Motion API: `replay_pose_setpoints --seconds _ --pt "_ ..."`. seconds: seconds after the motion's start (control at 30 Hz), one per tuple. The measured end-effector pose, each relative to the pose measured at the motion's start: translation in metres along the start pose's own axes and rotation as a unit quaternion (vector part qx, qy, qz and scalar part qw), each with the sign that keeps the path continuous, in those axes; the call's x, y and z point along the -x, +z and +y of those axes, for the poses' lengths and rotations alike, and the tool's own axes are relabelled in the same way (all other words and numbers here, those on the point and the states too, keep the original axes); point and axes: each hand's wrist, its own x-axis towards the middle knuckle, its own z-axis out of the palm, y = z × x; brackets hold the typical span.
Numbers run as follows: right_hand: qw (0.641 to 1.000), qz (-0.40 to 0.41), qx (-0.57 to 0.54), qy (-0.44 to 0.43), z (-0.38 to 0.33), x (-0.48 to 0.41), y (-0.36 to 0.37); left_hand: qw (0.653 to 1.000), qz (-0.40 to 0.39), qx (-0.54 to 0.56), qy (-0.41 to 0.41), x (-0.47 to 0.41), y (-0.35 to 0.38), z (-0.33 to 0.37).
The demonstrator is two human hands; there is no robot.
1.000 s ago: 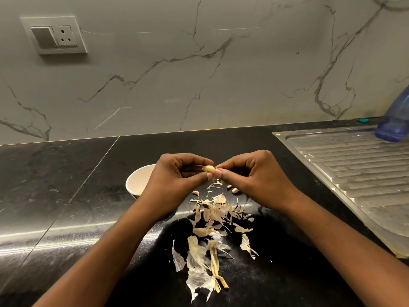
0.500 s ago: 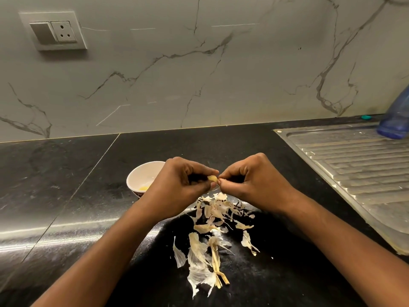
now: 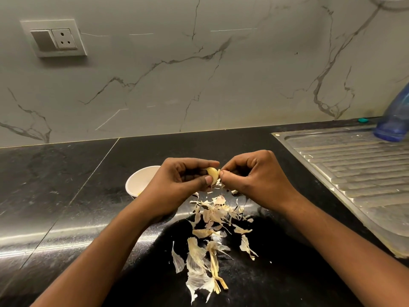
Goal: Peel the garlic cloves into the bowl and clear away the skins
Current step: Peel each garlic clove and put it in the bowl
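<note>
Both hands are held together over the counter (image 3: 66, 196), mid-scene. Left hand (image 3: 183, 182): fingers curled, thumb and forefinger pinching the clove (image 3: 213, 172), which sits pale yellow and partly bare between the two hands, above the counter and not in the bowl. Right hand (image 3: 256, 180): fingers curled tight, thumb and forefinger tips pinched on the clove's right end, where a bit of loose skin hangs down. Bowl (image 3: 141, 180), white, stands on the counter just left of the left hand, its right side hidden by that hand; something small and yellow shows at its bottom near edge, can't tell what. Skins (image 3: 212, 218) lie scattered on the counter below and near of the hands, a denser heap under the hands and bigger papery pieces with a stalk nearer the camera. Both forearms come in from the near edge. Steel drainboard (image 3: 354, 173) on the right, blue bottle (image 3: 396, 120) at its far right corner, cut off by the frame. Small teal cap (image 3: 362, 120) on the counter by the wall (image 3: 199, 85). Marble-look wall behind, switch plate (image 3: 54, 38) far left.
</note>
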Motion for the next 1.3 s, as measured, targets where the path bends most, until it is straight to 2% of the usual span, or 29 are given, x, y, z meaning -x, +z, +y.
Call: replay_pose_setpoints --seconds 0.1,0.33,0.67,0.97,1.3 --pt "1.0 0.003 0.004 -0.006 0.0006 -0.0004 -0.0007 0.998 0.016 0.057 -0.028 0.0003 0.0027 0.0026" --pt "1.0 -0.009 0.014 -0.016 0.0005 0.0006 0.0026 0.995 0.038 0.068 -0.063 0.0006 0.0046 0.0043" --pt "0.999 -0.005 0.032 -0.007 0.0062 -0.0006 -0.0008 0.995 0.062 0.07 -0.037 -0.0007 0.0058 0.0031" --pt "1.0 -0.029 0.01 0.004 0.005 -0.0008 0.0015 0.999 0.042 -0.007 -0.004 0.0002 0.0076 0.0015" --pt "0.995 -0.049 -0.031 0.079 0.0073 -0.0029 0.0 0.998 0.036 -0.049 0.016 0.0007 0.0108 -0.0047"
